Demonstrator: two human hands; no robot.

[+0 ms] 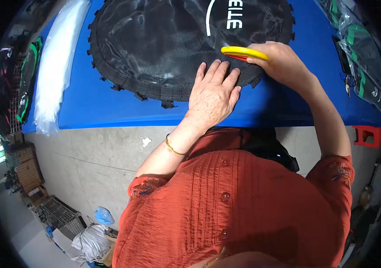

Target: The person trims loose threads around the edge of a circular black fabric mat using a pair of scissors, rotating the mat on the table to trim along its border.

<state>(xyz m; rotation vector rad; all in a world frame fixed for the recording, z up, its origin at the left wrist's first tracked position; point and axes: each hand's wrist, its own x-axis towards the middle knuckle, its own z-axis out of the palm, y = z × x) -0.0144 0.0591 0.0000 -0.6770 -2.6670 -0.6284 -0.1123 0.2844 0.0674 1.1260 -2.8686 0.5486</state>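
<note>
A round black mesh mat [163, 49] with white lettering and tabs around its rim lies on the blue table [123, 109]. My left hand [212, 96] rests palm down on the mat's near edge, fingers spread, holding nothing. To its right, my right hand [279, 62] grips a yellow disc-shaped object [244, 52] with a red underside, tilted edge-on above the mat. The disc hides part of what lies beneath it.
Clear plastic bags [61, 62] lie at the table's left. On the right are packaged black-and-green pieces [362, 53] and keys [347, 85]. A red stool [368, 136] stands beyond the table's near right edge.
</note>
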